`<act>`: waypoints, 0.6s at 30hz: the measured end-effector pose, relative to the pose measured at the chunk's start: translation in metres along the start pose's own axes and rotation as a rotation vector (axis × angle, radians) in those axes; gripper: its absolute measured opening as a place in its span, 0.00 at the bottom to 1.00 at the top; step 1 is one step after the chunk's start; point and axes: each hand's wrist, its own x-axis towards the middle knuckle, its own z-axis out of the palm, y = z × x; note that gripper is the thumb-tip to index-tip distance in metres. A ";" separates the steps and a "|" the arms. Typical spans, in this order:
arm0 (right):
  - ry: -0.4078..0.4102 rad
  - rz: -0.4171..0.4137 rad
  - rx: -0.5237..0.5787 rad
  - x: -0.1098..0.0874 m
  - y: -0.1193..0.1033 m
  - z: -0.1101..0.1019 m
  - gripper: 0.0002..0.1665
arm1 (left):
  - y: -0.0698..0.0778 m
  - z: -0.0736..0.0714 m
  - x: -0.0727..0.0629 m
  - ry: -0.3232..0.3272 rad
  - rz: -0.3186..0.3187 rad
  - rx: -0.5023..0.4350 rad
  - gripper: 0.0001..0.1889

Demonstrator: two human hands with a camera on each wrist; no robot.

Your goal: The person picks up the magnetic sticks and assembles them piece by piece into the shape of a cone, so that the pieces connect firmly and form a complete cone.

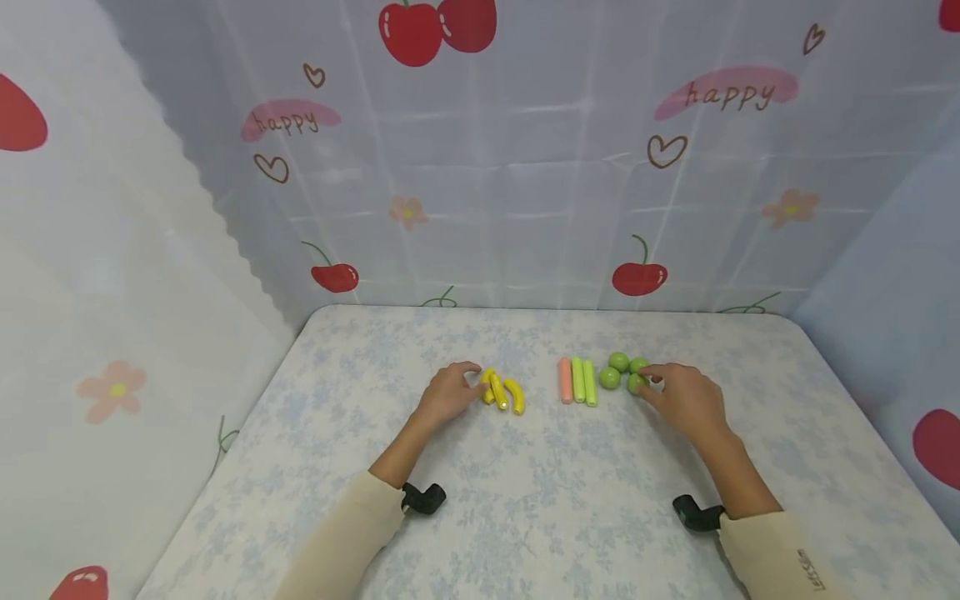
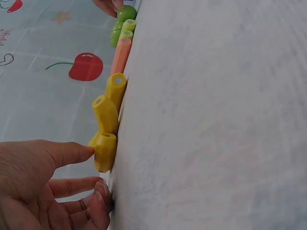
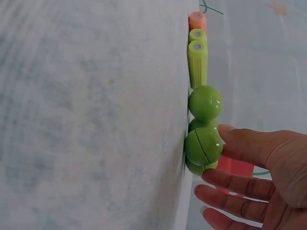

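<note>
Three yellow toy bananas (image 1: 516, 397) lie together on the table, and my left hand (image 1: 450, 392) is at their left side. In the left wrist view its thumb tip touches the nearest banana (image 2: 105, 153), while the other fingers stay loosely bent beside it. Several green balls (image 1: 610, 378) sit grouped at the right. My right hand (image 1: 688, 400) reaches them from the right; in the right wrist view its thumb and index finger rest against a green ball with a seam (image 3: 204, 146), fingers fairly straight. Other balls are partly hidden behind it.
Between the bananas and the balls lie a pink stick (image 1: 566, 381) and two lime-green sticks (image 1: 584, 382), side by side. The table (image 1: 525, 500) has a pale blue floral cover. A printed curtain (image 1: 510, 183) hangs behind it and at both sides.
</note>
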 end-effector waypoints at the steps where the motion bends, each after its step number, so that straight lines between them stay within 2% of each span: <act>1: -0.001 -0.002 -0.001 0.000 0.000 0.001 0.23 | 0.001 0.002 0.001 0.005 -0.002 0.026 0.23; 7: -0.009 0.002 -0.001 0.000 0.002 0.003 0.23 | 0.013 0.004 0.008 0.015 -0.032 0.138 0.18; 13: -0.077 0.032 -0.001 0.002 -0.002 0.006 0.23 | 0.025 0.003 0.013 -0.021 -0.067 0.236 0.13; 18: -0.107 0.036 0.018 0.003 -0.005 0.007 0.21 | 0.028 0.002 0.015 -0.019 -0.083 0.242 0.12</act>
